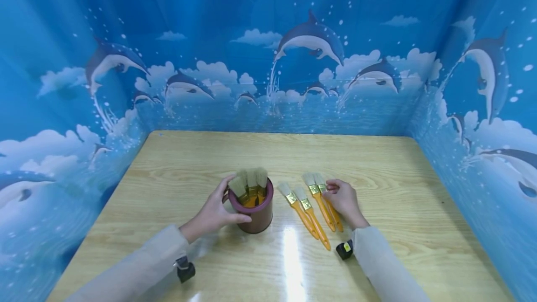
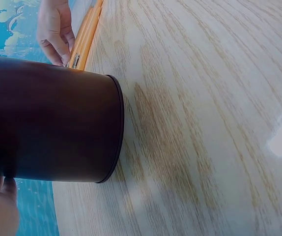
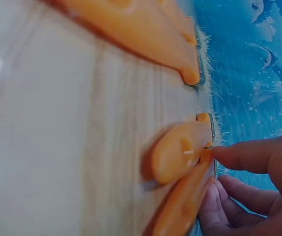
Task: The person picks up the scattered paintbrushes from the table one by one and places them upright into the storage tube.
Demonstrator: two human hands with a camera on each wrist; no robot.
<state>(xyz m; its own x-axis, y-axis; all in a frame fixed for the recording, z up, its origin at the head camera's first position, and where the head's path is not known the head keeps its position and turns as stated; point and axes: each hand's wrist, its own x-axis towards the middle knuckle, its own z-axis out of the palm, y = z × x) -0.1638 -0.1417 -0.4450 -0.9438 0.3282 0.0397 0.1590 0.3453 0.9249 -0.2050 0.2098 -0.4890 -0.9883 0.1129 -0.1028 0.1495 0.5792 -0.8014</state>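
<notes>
A brown, round pot [image 1: 255, 220] with a purplish rim stands upright on the table, several paintbrushes [image 1: 251, 178] leaning in it with pale bristles up. My left hand [image 1: 211, 216] grips the pot from its left side, thumb across the near side near the rim. My right hand [image 1: 346, 202] pinches the rightmost paintbrush [image 1: 338, 223] near its metal band, as the right wrist view shows with thumb and fingers at the orange brush [image 3: 185, 201]. Close beside it lies another paintbrush [image 1: 326, 213]. In the left wrist view the pot [image 2: 52, 118] hides most of the left hand.
Two more orange-handled paintbrushes [image 1: 306, 219] lie between the pot and the right hand, bristles pointing away. Beneath everything is a light wood-grain table [image 1: 201, 153]. A blue dolphin-print curtain [image 1: 235, 59] surrounds its back and sides.
</notes>
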